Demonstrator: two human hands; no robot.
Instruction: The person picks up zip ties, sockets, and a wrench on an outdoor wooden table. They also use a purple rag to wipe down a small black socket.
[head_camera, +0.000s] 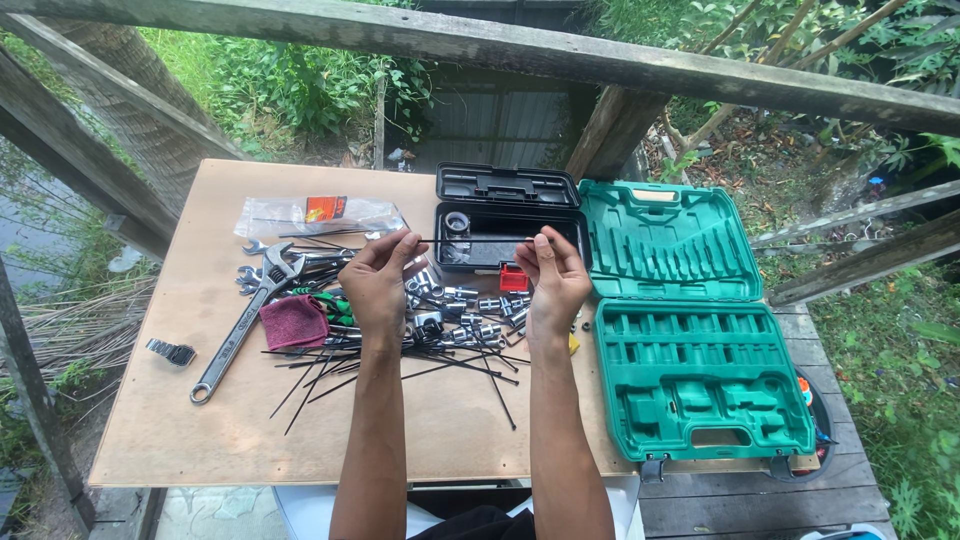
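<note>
Thin black cable tie (470, 240), straight and horizontal, stretched taut between both hands above the rear half of the wooden board (200, 420). Left hand (378, 283) pinches one end between thumb and fingertips; right hand (553, 280) pinches the other end the same way; remaining fingers on both curled in. Directly behind the tie: one small black case (505, 190), lid up, holding a small shiny round part too small to identify. Below the hands: a loose heap of chrome sockets (465, 310), count not determinable because they overlap, and a scattered fan of more black cable ties (400, 365), likewise too many and too crossed to count. Left of the heap: one large adjustable wrench (240, 330), one maroon cloth (294, 321), one clear plastic bag (310, 215), several smaller spanners partly hidden. Right: one green moulded tool case (690, 330), open flat, slots unfilled. Forearms cover part of the heap.
</note>
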